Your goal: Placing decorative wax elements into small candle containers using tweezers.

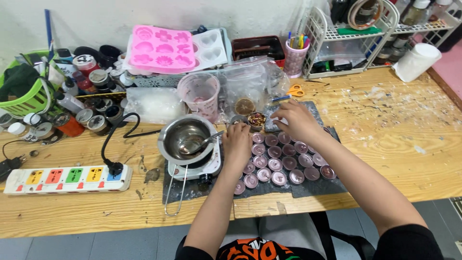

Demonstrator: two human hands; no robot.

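Cups (281, 161) are lying in slanted rows on the mat (317, 188), running toward the table's front edge. Left hand (237, 144) is resting open-fingered on them; right hand (296, 120) is pinching something too small to tell, bare wood lying rightward.

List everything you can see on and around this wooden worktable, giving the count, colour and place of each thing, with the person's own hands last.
small round pink-filled candle cups: about two dozen, in rows on the dark grey mat, table centre
round steel melting pot with spoon: one, silver, on a small white hotplate left of the cups
pink silicone flower mould: one, leaning at the back
clear plastic measuring cup: one, pink-stained, behind the pot
white power strip with coloured sockets: one, front left
green plastic basket: one, far left
orange-handled scissors: one pair, back centre
pink pen holder: one, back centre
white wire rack: one, back right
white paper roll: one, far right
left hand: over the cups' left edge
right hand: at the cups' back row
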